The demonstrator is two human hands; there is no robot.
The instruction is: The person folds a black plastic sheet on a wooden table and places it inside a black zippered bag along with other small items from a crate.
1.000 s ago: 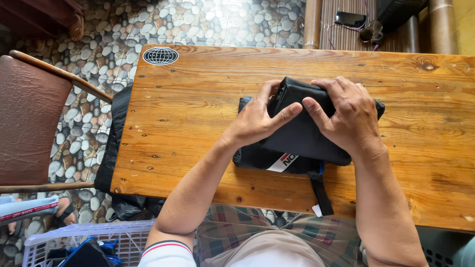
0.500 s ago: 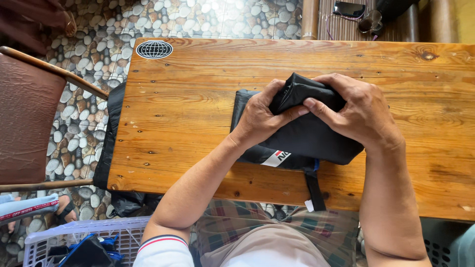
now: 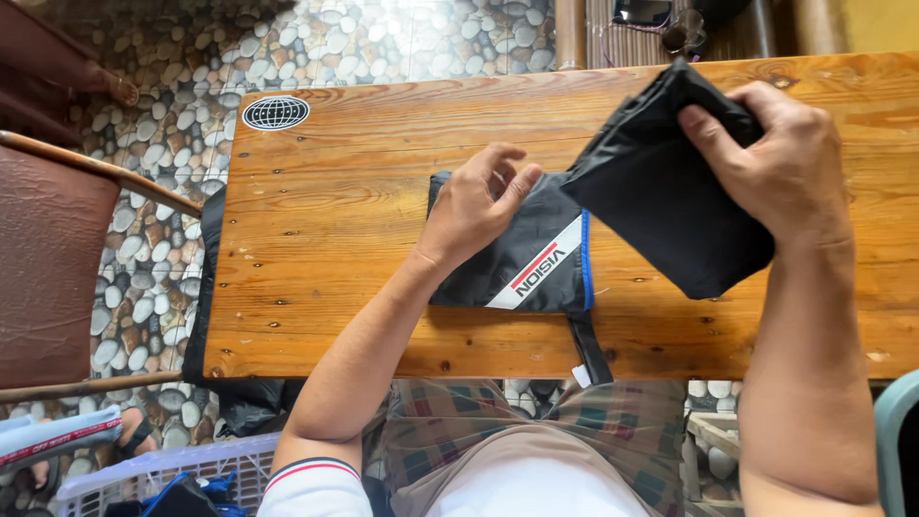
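Looking down, I see my right hand (image 3: 785,172) clamped on a folded black fabric bundle (image 3: 661,206), fingers pinching its upper edge, lifting it tilted above the right part of the varnished wooden plank table (image 3: 335,239); my left hand (image 3: 476,206) lies with fingers loosely spread, gripping nothing, pressing on a flat black fabric pouch with a white-and-red stripe and blue edge (image 3: 531,263); that pouch rests mid-table, just beside and partly under the bundle; its black strap (image 3: 589,349) hangs over the near edge; a brown chair (image 3: 48,258) stands at the left.
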